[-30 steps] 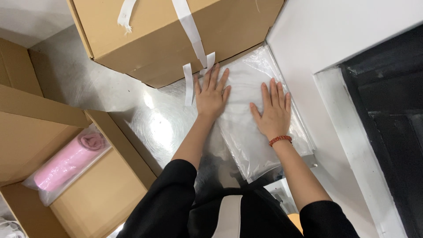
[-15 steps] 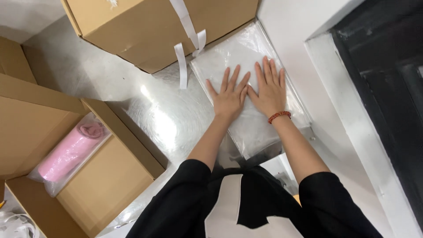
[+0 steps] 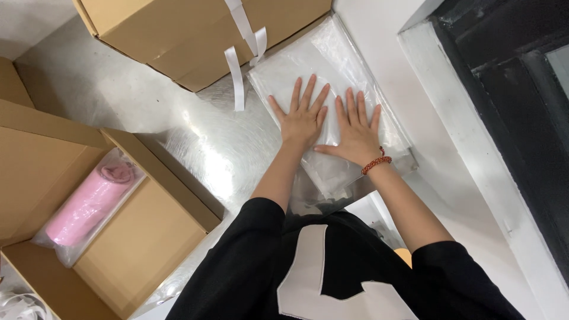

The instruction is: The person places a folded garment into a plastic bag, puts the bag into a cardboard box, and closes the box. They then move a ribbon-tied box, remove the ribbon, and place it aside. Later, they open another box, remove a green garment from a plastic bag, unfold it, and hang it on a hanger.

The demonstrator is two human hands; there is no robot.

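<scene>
both the left hand (image 3: 302, 118) and right hand (image 3: 354, 135) lie flat, fingers spread, gripping nothing, on the stack of clear plastic bags (image 3: 332, 77) at one o'clock on the metal table (image 3: 195, 136), likely light, limp and slippery, best pinched at an edge.

Top edge crops the sealed carton (image 3: 195, 35); left edge crops the open box (image 3: 71, 195).

We look steeply down from our head at close range, our hands (image 3: 329, 121) toward twelve o'clock, our chest at six.
</scene>
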